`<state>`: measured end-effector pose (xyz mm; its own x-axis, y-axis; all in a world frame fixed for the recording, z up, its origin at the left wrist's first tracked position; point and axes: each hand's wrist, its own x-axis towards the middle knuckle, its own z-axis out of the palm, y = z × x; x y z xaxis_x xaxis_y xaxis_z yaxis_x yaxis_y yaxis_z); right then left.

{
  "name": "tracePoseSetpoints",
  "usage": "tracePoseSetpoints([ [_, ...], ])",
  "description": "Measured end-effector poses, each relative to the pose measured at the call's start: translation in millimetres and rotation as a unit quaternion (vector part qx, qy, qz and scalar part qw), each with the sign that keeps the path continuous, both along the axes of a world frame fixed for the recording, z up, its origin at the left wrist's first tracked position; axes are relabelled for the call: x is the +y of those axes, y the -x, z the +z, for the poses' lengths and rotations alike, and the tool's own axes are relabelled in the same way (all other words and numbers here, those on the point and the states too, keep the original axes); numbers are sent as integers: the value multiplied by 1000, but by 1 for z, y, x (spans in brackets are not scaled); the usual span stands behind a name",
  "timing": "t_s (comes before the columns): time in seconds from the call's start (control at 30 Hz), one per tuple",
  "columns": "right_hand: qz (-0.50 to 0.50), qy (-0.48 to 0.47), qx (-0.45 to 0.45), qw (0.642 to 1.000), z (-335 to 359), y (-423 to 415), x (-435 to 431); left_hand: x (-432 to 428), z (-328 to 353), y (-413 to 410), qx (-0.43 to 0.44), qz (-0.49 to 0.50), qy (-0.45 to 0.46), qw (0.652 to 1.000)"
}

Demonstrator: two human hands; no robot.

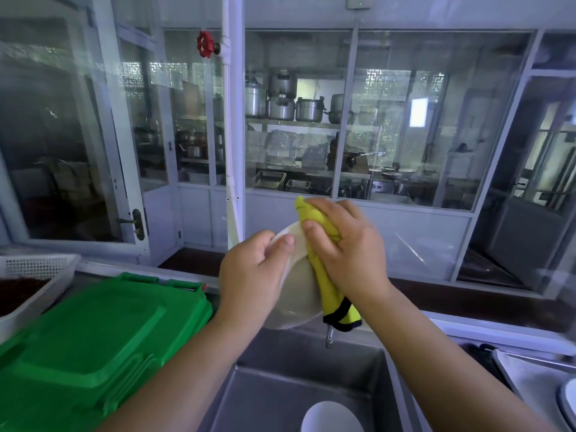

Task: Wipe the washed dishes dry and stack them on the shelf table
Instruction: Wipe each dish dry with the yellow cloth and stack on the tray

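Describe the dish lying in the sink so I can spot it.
Find the steel sink beside the green plastic lid. In its basin, at the picture's bottom edge, lies a round white dish. Unlike the plate held above with the yellow cloth, nothing touches it.

Left hand (252, 269): bare; a broad back and short, rounded fingers are noted.
Left thumbnail (288, 240): cut short, plain, with a rounded tip.
Right hand (346, 247): bare; the build is recorded as matching the left, with a smooth back and faintly marked knuckles.
Right fingernail (308, 226): one is seen, cut short and plain.
Left forearm (187, 369): uncovered along all of its visible length, down to the bottom edge of the view.
Right forearm (436, 353): uncovered likewise, down to the bottom edge.
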<state>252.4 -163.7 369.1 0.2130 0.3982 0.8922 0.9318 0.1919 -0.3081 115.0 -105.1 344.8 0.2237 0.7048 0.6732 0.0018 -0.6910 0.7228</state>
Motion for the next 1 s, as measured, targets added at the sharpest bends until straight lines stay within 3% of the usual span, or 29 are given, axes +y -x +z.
tracePoseSetpoints([
  [0.07,74,-21,179,981,2,-6,-2,-1,7,6,-48,1,7,999],
  [0.13,113,-60,362,924,0,-7,-1,-3,14,9,-119,-7,37,992],
  [0.2,126,-80,483,862,-9,-3,2,-6,17,8,-189,-25,53,980],
  [0.3,154,-93,602,778,-21,7,3,-9,10,2,-235,-28,59,970],
  [0.37,140,-100,612,772,-21,5,-1,-8,2,-1,-229,-35,92,968],
  [0.5,106,-103,575,805,-19,-5,-11,4,3,4,-159,-42,126,978],
  [0.63,94,-75,512,851,-23,-4,-14,9,18,6,-12,4,37,999],
  [0.73,77,-71,447,889,-23,-3,-18,8,13,8,9,37,13,999],
  [0.8,57,-60,362,929,-22,-5,-20,3,8,8,-12,34,17,999],
  [0.9,-15,-27,152,988,-13,-4,-17,-6,6,1,4,47,-7,999],
  [1.0,-76,-31,-57,995,-2,4,-10,-12,7,-5,27,70,-38,996],
])
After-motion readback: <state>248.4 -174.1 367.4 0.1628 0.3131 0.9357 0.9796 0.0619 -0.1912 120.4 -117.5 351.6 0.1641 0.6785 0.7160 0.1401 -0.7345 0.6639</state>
